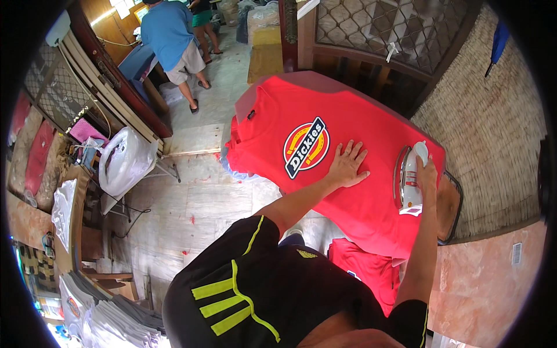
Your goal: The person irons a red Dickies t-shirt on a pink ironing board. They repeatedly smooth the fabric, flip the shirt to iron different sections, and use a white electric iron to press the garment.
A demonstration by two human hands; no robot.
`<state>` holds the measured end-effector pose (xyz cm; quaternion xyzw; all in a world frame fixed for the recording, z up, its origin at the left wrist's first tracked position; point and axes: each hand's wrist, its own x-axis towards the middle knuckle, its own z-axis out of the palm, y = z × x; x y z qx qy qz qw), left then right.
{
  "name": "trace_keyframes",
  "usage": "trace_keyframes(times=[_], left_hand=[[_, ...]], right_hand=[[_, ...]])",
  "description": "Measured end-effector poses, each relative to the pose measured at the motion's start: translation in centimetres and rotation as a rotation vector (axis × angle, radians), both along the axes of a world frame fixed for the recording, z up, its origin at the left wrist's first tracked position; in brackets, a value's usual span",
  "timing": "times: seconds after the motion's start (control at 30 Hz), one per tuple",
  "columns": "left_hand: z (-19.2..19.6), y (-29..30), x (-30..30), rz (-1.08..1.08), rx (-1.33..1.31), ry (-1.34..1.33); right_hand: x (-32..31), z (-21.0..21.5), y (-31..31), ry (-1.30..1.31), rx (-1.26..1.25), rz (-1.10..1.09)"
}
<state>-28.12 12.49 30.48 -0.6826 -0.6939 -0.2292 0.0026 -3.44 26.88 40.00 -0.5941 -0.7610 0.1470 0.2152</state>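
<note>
A red T-shirt point(261, 151) with a round printed emblem lies spread over an ironing board point(313, 81), whose dull red cover shows along the far edge. My left hand point(349, 165) rests flat on the shirt just right of the emblem, fingers spread. At the shirt's right end, my right hand point(428, 170) is wrapped round the handle of a white and grey clothes iron point(409, 184). The iron's metal side faces left, and it sits on the red cloth; whether its soleplate lies fully flat I cannot tell. Another red garment point(365, 272) is below the board, close to my body.
Two people, one in a blue shirt point(168, 29), stand in the far doorway. A white plastic bag point(123, 159) sits on a small table at left. Stacked grey garments point(110, 310) are at lower left. A woven mat wall point(481, 122) and a pinkish panel point(487, 284) flank the right.
</note>
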Motion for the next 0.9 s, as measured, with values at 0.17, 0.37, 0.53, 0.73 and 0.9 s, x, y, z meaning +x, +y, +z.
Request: trace_keyframes(times=[0.17,0.37,0.53,0.73,0.9], left_hand=[[0.4,0.2,0.1,-0.006,-0.005,0.007],[0.5,0.0,0.1,-0.014,0.004,-0.007],[0.2,-0.2,0.1,-0.004,0.010,-0.016],[0.5,-0.2,0.2,-0.002,-0.002,-0.011],[0.9,-0.2,0.2,-0.007,-0.041,-0.024]], right_hand=[[0.3,-1.0,0.6,-0.004,0.099,-0.008],[0.3,-0.7,0.5,-0.030,0.091,-0.026],[0.1,-0.1,0.4,-0.023,-0.032,-0.023],[0.1,-1.1,0.9,-0.003,0.114,-0.009],[0.3,-0.9,1.1,0.013,0.044,-0.009]])
